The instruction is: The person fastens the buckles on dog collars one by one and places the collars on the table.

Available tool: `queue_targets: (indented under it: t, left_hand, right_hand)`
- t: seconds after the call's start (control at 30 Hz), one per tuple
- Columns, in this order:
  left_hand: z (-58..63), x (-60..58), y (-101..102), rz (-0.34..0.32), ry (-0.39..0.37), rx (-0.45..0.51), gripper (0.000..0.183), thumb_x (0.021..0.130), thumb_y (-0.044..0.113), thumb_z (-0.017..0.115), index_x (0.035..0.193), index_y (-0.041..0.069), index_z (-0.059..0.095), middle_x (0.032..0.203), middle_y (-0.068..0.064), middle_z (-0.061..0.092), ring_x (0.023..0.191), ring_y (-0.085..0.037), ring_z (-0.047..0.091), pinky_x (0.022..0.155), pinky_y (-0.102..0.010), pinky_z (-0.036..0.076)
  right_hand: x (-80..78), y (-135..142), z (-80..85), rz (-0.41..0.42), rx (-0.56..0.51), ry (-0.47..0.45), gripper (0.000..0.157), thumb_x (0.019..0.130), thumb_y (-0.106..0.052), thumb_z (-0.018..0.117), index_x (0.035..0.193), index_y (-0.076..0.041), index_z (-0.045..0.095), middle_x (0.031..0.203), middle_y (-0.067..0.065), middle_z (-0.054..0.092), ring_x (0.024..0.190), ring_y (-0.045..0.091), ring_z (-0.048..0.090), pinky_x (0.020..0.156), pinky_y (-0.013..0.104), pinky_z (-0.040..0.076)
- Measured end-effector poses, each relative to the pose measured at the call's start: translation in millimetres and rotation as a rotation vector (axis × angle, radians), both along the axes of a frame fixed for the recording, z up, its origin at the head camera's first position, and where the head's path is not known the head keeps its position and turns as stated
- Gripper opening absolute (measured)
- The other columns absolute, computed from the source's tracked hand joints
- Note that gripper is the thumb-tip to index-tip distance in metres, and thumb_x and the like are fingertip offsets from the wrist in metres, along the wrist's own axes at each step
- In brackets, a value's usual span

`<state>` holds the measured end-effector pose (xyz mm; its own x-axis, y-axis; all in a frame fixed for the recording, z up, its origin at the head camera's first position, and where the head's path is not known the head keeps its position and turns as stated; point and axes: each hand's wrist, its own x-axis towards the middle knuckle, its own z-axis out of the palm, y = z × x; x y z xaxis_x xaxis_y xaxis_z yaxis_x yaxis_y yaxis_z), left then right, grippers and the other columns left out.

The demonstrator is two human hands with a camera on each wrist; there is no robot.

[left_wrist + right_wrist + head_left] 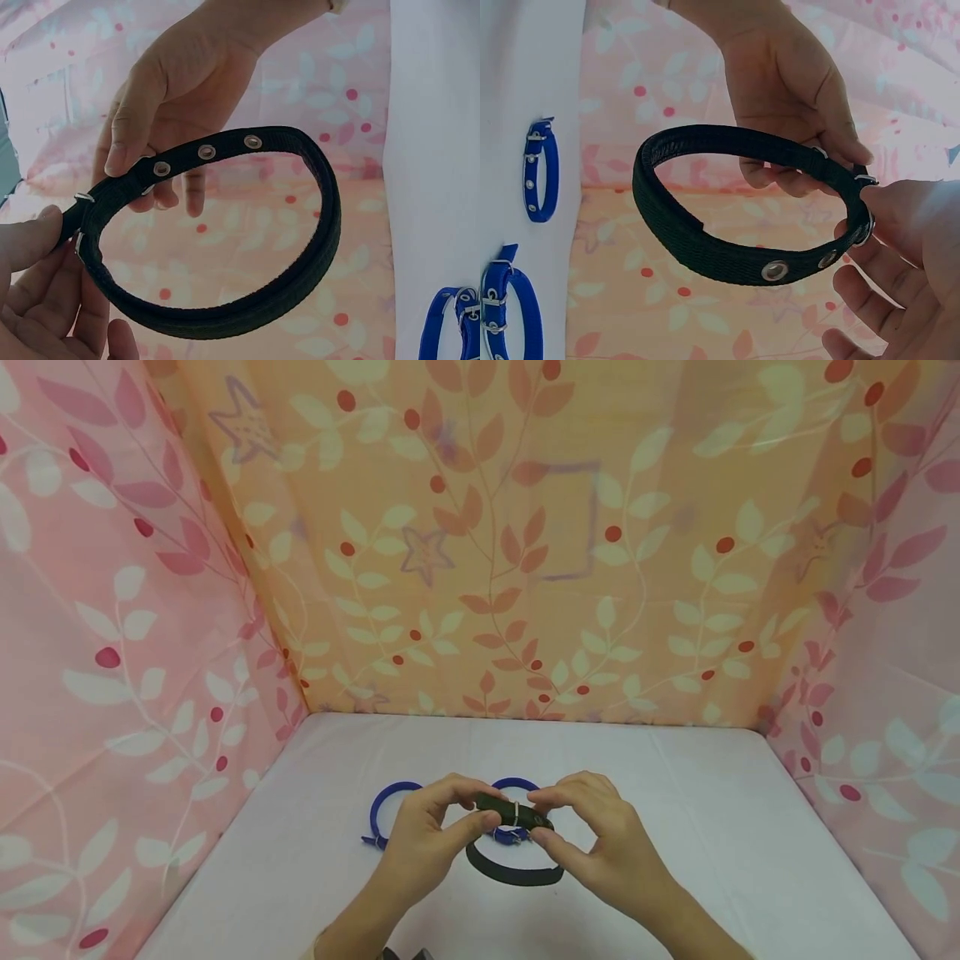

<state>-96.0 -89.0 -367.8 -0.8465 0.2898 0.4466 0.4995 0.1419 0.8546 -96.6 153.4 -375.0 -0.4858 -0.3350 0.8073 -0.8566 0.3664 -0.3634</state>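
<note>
A dark green buckled collar (517, 875) with metal eyelets is held up as a closed loop between both hands. My left hand (420, 835) pinches its strap between thumb and fingers on the left side of the buckle part. On the other side, my right hand (611, 843) pinches the strap with thumb and fingertips. Silver buckle hardware (866, 225) shows beside the right fingers in the right wrist view. In the left wrist view, three eyelets run along the upper band (207, 152), and the rest of the loop hangs toward the camera's right.
Two blue collars lie on the white table (675, 802): one blue collar (375, 814) left of the hands, another blue collar (516, 783) behind the held one, partly covered by it. Floral cloth walls (487, 610) enclose the table at the back and both sides.
</note>
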Motion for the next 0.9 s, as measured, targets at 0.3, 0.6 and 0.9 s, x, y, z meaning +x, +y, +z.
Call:
queue_targets:
  t: [0.3, 0.6, 0.9]
  left_hand:
    - [3.3, 0.1, -1.4, 0.012, -0.005, 0.085, 0.022, 0.091, 0.012, 0.076, 0.112, 0.016, 0.073, 0.101, -0.001, 0.075, 0.098, -0.021, 0.065, 0.1, -0.034, 0.048]
    - [8.5, 2.5, -4.3, 0.041, -0.065, 0.217, 0.019, 0.093, 0.008, 0.074, 0.111, 0.009, 0.069, 0.111, -0.008, 0.074, 0.107, -0.024, 0.067, 0.092, -0.028, 0.055]
    - [-1.5, -2.6, 2.2, -0.058, -0.056, 0.061, 0.033, 0.092, 0.012, 0.077, 0.122, 0.02, 0.065, 0.118, -0.003, 0.07, 0.108, -0.021, 0.066, 0.099, -0.032, 0.053]
  right_hand:
    - [0.5, 0.8, 2.9, 0.01, -0.017, -0.007, 0.042, 0.077, -0.007, 0.087, 0.114, -0.016, 0.071, 0.104, -0.009, 0.071, 0.098, 0.012, 0.063, 0.095, 0.023, 0.043]
    - [3.4, 1.8, 1.8, -0.007, -0.025, -0.076, 0.04, 0.078, -0.007, 0.088, 0.111, -0.021, 0.072, 0.103, -0.011, 0.071, 0.099, 0.011, 0.062, 0.091, 0.022, 0.045]
    - [5.5, 6.5, 4.6, -0.038, -0.108, -0.224, 0.033, 0.082, -0.003, 0.085, 0.109, -0.019, 0.073, 0.102, -0.01, 0.071, 0.099, 0.01, 0.063, 0.089, 0.02, 0.05]
